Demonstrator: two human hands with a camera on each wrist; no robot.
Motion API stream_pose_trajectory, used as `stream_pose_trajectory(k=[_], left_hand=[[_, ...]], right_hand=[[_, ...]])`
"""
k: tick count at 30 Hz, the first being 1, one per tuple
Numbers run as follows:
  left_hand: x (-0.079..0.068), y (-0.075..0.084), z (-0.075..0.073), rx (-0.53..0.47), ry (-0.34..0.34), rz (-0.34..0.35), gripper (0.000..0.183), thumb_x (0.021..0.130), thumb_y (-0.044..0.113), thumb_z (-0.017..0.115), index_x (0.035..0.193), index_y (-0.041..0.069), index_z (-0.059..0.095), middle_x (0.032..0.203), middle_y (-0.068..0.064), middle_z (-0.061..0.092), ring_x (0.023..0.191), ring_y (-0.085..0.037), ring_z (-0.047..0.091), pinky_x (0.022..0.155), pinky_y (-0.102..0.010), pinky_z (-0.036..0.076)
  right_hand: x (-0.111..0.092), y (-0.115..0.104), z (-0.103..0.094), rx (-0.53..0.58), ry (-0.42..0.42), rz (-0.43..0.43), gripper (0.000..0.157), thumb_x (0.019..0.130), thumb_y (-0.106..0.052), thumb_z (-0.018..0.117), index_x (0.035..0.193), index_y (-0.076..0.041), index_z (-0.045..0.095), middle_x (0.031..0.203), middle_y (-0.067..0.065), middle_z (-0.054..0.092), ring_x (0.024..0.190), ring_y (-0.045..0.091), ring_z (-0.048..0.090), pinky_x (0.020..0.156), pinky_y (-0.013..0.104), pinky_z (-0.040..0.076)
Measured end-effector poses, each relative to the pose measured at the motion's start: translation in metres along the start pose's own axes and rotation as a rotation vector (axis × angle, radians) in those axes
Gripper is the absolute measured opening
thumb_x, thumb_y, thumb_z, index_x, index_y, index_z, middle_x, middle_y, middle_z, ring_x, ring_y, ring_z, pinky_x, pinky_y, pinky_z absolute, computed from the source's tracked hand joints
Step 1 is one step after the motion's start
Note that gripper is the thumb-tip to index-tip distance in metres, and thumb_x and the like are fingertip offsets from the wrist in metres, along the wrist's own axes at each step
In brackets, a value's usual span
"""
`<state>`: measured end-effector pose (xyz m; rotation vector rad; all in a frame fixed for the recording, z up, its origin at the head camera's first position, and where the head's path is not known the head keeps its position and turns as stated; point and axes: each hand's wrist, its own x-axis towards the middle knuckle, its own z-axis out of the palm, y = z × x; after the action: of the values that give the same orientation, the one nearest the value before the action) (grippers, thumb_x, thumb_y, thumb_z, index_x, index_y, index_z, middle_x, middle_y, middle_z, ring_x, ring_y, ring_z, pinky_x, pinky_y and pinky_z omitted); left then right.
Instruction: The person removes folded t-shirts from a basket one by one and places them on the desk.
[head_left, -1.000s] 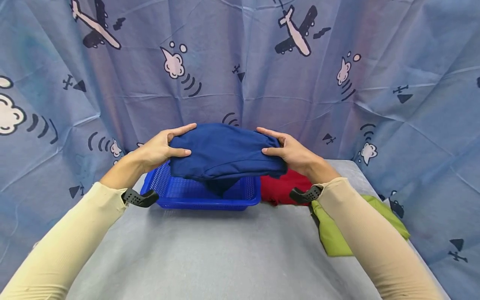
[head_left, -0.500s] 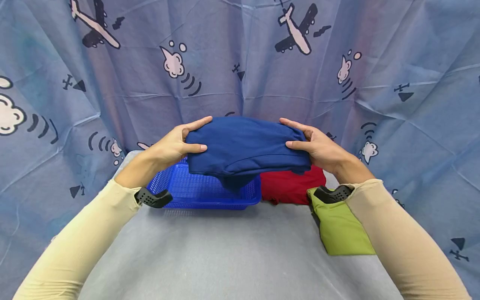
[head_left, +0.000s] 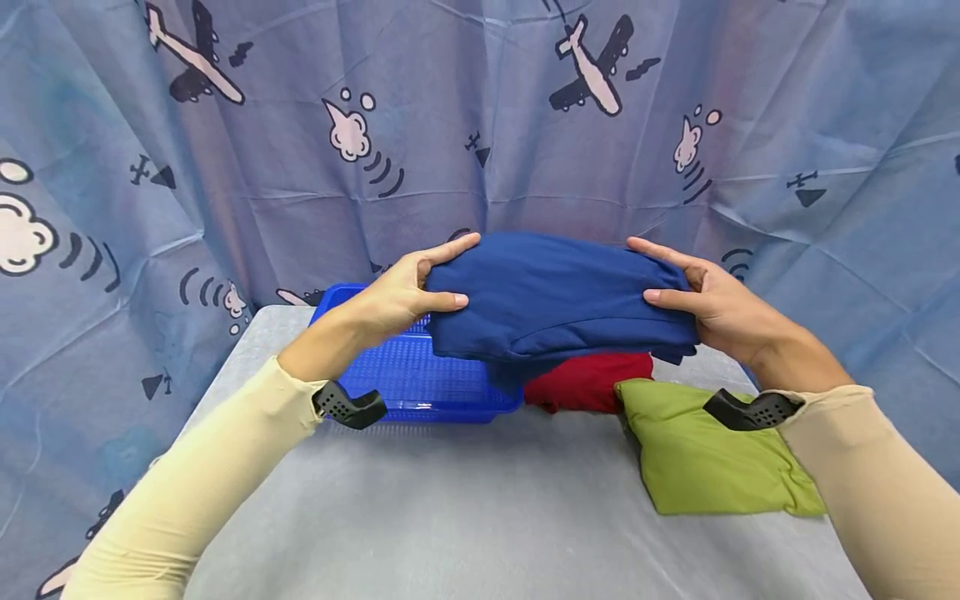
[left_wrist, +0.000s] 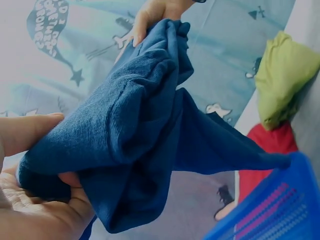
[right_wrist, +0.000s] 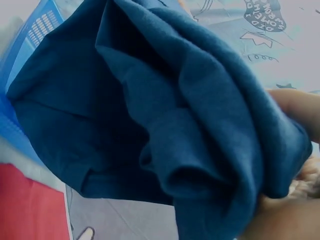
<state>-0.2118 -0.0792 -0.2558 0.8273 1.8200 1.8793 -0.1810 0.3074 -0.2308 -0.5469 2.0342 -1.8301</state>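
Note:
A folded dark-blue garment (head_left: pixel 562 292) is held up in the air between both hands. My left hand (head_left: pixel 401 292) grips its left end, thumb on the near face and index finger along the top edge. At the opposite end, my right hand (head_left: pixel 705 300) holds it the same way. Beneath, a loose flap of the cloth hangs down over the right part of a blue plastic basket (head_left: pixel 412 408). In the left wrist view the bundled layers of the garment (left_wrist: pixel 125 110) show, with the flap reaching to the basket rim. The right wrist view shows open folds underneath.
A red folded cloth (head_left: pixel 592 383) lies right of the basket, partly covered by the blue garment. Farther right and nearer, a lime-green folded cloth (head_left: pixel 712 458) lies on the grey table surface (head_left: pixel 480 517). A patterned blue curtain (head_left: pixel 480 108) hangs behind and along both sides.
Both hands have carried the blue garment to the right, from over the basket toward the red cloth. More of the basket's left side now shows.

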Motion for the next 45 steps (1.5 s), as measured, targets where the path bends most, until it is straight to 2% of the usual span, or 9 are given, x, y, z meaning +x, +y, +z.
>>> stream_pose_trajectory(k=[7,13,20,21,25,29,34,40,45], left_hand=[[0.011,0.000,0.024,0.000,-0.007,0.002,0.078,0.095,-0.007,0.059,0.161,0.021,0.029,0.156,-0.015,0.046,0.141,-0.027,0.048,0.112,-0.039,0.046],[0.020,-0.010,0.051,-0.006,-0.076,-0.010,0.078,0.096,-0.008,0.058,0.162,0.019,0.026,0.158,-0.016,0.043,0.143,-0.030,0.046,0.115,-0.044,0.044],[0.021,-0.040,0.077,0.001,-0.125,-0.075,0.080,0.096,-0.007,0.059,0.162,0.020,0.024,0.162,-0.012,0.038,0.144,-0.032,0.045,0.115,-0.045,0.044],[0.021,-0.045,0.080,-0.004,-0.127,-0.080,0.081,0.095,-0.008,0.059,0.162,0.020,0.024,0.162,-0.011,0.037,0.145,-0.032,0.045,0.114,-0.044,0.045],[0.021,-0.062,0.091,-0.027,-0.124,-0.096,0.082,0.094,-0.010,0.060,0.162,0.020,0.026,0.163,-0.010,0.036,0.145,-0.031,0.045,0.112,-0.041,0.047],[0.020,-0.078,0.097,-0.044,-0.122,-0.120,0.083,0.093,-0.010,0.061,0.162,0.020,0.026,0.160,-0.013,0.042,0.143,-0.030,0.048,0.110,-0.038,0.050],[0.017,-0.100,0.105,0.014,-0.118,-0.164,0.081,0.093,-0.007,0.063,0.161,0.018,0.028,0.160,-0.012,0.043,0.144,-0.027,0.047,0.114,-0.036,0.046],[0.007,-0.131,0.113,0.056,-0.083,-0.259,0.080,0.092,-0.005,0.066,0.160,0.019,0.032,0.161,-0.009,0.041,0.146,-0.025,0.044,0.119,-0.041,0.039],[-0.002,-0.152,0.119,0.056,-0.070,-0.312,0.078,0.091,-0.005,0.066,0.159,0.017,0.034,0.161,-0.011,0.039,0.145,-0.026,0.044,0.120,-0.044,0.038]], right_hand=[[-0.026,0.002,-0.020,0.016,0.022,-0.020,0.066,0.105,0.004,0.042,0.161,-0.028,0.029,0.148,-0.010,0.051,0.121,0.007,0.064,0.089,0.029,0.060],[-0.054,0.007,-0.043,0.053,0.019,-0.046,0.069,0.104,0.010,0.035,0.163,-0.024,0.023,0.148,-0.009,0.054,0.122,0.011,0.065,0.086,0.033,0.061],[-0.083,0.035,-0.060,-0.045,0.048,0.039,0.071,0.105,0.009,0.035,0.163,-0.027,0.019,0.148,-0.018,0.051,0.122,0.007,0.065,0.084,0.035,0.062],[-0.086,0.040,-0.062,-0.057,0.040,0.046,0.071,0.105,0.008,0.035,0.164,-0.028,0.018,0.152,-0.021,0.046,0.124,0.004,0.063,0.085,0.034,0.061],[-0.095,0.057,-0.066,-0.016,-0.024,0.047,0.072,0.105,0.009,0.032,0.164,-0.028,0.015,0.154,-0.021,0.044,0.126,0.005,0.062,0.086,0.035,0.061],[-0.100,0.071,-0.065,0.055,-0.055,0.040,0.073,0.104,0.011,0.030,0.164,-0.027,0.014,0.149,-0.015,0.054,0.125,0.010,0.064,0.087,0.037,0.061],[-0.105,0.090,-0.061,0.067,-0.055,0.063,0.072,0.104,0.010,0.032,0.164,-0.023,0.012,0.149,-0.018,0.052,0.128,0.005,0.060,0.092,0.033,0.059],[-0.108,0.116,-0.056,0.093,-0.126,0.140,0.068,0.106,0.006,0.032,0.164,-0.022,0.009,0.151,-0.026,0.046,0.133,-0.002,0.054,0.098,0.031,0.057],[-0.108,0.133,-0.050,0.039,-0.096,0.228,0.067,0.107,0.000,0.038,0.164,-0.021,0.010,0.148,-0.033,0.044,0.130,-0.007,0.053,0.099,0.029,0.056]])
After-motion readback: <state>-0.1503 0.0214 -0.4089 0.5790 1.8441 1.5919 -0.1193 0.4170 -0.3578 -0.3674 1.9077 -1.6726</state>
